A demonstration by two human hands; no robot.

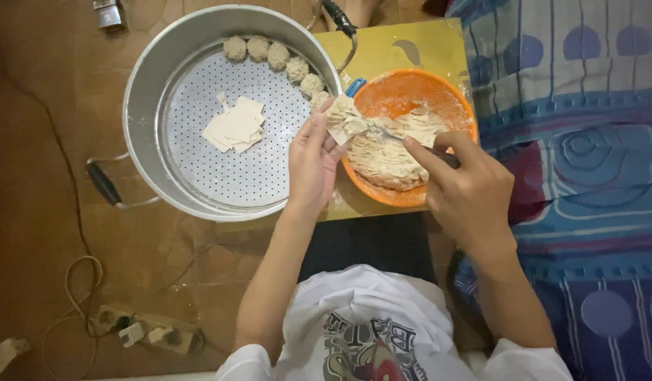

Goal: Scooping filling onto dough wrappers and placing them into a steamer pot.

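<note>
Hands cradle a pale, filling-heaped dumpling wrapper.

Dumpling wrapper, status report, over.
Left hand cups filled dumpling wrapper. Right hand holds utensil over orange bowl. Nothing in the way.

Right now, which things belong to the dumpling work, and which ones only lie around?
In use: wrapper in left hand, spoon in right hand, orange bowl, steamer tray, wrapper stack, finished dumplings.
Lying about: power strip, cable, blue patterned cloth.
</note>
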